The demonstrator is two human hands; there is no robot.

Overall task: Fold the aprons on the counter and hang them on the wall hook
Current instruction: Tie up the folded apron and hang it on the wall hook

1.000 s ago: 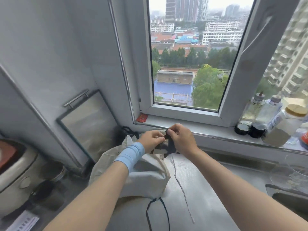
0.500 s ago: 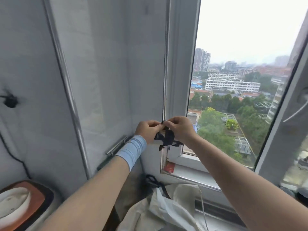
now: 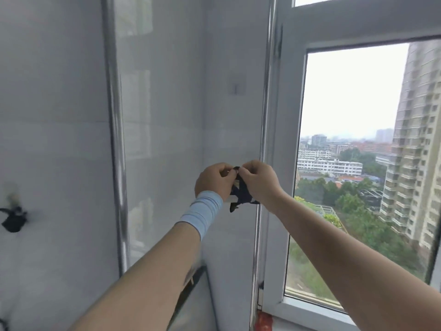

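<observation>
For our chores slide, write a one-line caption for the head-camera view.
Left hand and right hand pinch a dark apron strap, held up below the wall hook beside the window.

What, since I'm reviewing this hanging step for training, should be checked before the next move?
1. Left hand pinches the dark fabric apron strap: ok.
2. Right hand pinches the same strap: ok.
3. Small square grey wall hook in view with nothing hanging on it: ok.
4. Strap raised to the hook's height: not ok; both hands are well below the hook.
5. Strap loop open enough to slip over the hook: cannot tell; the fingers hide it.
6. Apron body folded: cannot tell; it is out of view below the hands.
</observation>
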